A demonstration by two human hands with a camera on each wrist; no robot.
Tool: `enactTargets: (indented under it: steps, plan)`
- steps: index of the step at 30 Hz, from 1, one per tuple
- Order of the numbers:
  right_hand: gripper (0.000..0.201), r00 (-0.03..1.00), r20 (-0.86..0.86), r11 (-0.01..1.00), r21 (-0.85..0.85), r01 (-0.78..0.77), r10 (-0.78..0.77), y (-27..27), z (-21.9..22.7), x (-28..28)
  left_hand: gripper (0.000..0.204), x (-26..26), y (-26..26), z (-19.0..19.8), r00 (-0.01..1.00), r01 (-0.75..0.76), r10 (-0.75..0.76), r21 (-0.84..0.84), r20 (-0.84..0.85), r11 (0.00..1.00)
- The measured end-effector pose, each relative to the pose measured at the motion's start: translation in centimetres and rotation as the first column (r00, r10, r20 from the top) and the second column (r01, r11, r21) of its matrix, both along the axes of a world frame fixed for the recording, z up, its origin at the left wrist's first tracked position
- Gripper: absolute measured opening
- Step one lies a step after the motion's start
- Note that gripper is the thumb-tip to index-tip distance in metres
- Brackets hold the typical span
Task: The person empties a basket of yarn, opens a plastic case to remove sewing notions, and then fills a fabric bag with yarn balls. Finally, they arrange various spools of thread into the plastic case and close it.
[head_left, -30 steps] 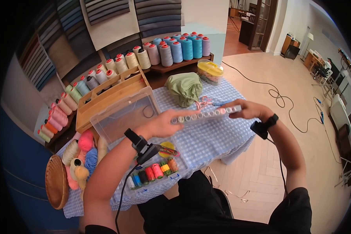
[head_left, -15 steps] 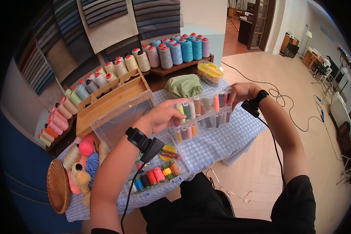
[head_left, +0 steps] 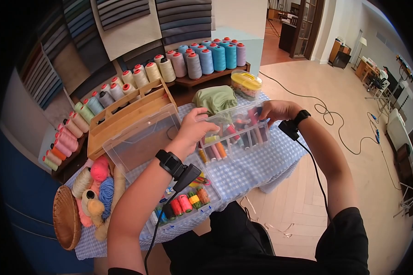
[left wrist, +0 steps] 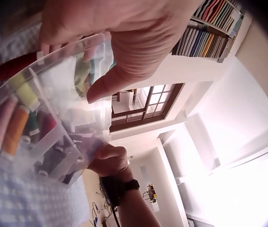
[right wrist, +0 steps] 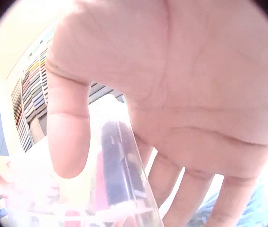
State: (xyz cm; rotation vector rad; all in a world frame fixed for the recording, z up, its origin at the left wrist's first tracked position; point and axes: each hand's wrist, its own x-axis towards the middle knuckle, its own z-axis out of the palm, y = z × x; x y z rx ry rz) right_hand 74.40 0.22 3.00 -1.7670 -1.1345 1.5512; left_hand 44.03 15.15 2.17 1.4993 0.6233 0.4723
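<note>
A clear compartment box with colourful thread spools hangs above the checked cloth, tilted, between both hands. The left hand grips its left end; in the left wrist view the thumb of this hand lies over the clear plastic. At the other end, the right hand holds the corner. The right wrist view shows the right palm close up, thumb on one side of the box edge and fingers on the other. Several spools inside lie at mixed angles.
An open clear case with bright spools in its base lies nearer the body. Around it are a wicker basket, yarn, a wooden tray, a green cloth bag and a yellow-lidded tub.
The box has turned from edge-on to show its broad face. Its spools, lined up half a second ago, now lie jumbled. Some left fingers have lifted higher at the box's top edge.
</note>
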Motion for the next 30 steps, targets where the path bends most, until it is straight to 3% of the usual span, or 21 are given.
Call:
enactTargets:
  steps: [3,6,9,12,14,18,20,23,26,30]
  plan:
    - [0.047,0.991,0.017,0.983,0.133,0.130,-0.134,-0.6,-0.5,-1.5,0.061,0.0,0.0,-0.6,0.999,-0.021,0.016,0.104,0.049,0.994]
    - [0.050,0.985,-0.037,0.949,0.264,0.174,-0.170,-1.1,-1.6,-2.6,0.043,-0.4,0.0,-0.1,0.997,0.073,-0.073,0.010,-0.015,0.997]
    - [0.051,0.970,-0.117,0.906,0.349,0.239,-0.211,-1.6,-2.4,-3.8,0.034,-0.5,-0.6,0.1,0.998,0.047,-0.050,0.053,0.042,0.997]
    - [0.050,0.955,-0.111,0.861,0.413,0.296,-0.275,-1.8,-3.3,-4.0,0.032,-0.6,-0.8,0.9,0.993,0.083,-0.088,0.069,0.078,0.994]
    - [0.044,0.911,-0.281,0.826,0.400,0.397,-0.302,-1.9,-3.5,-4.1,0.031,-0.5,-0.9,1.1,0.991,0.081,-0.089,0.081,0.098,0.993]
    - [0.039,0.892,-0.312,0.800,0.410,0.438,-0.328,-1.8,-3.0,-4.2,0.029,0.0,-0.8,1.3,0.981,0.066,-0.084,0.104,0.173,0.992]
    - [0.038,0.837,-0.458,0.771,0.400,0.495,-0.300,-1.9,-2.6,-4.2,0.030,0.0,-1.0,1.7,0.981,0.059,-0.077,0.104,0.178,0.993]
    - [0.033,0.799,-0.536,0.756,0.394,0.523,-0.274,-2.0,-2.1,-4.3,0.030,-0.2,-1.0,2.4,0.979,0.052,-0.074,0.119,0.188,0.992]
    - [0.032,0.800,-0.567,0.736,0.454,0.502,-0.197,-2.1,-2.2,-4.2,0.033,-0.5,-1.0,2.7,0.976,0.061,-0.087,0.135,0.201,0.989]
    - [0.034,0.785,-0.566,0.658,0.496,0.567,-0.250,-1.9,-2.7,-3.7,0.043,-1.5,-1.2,3.2,0.977,0.068,-0.093,0.131,0.190,0.989]
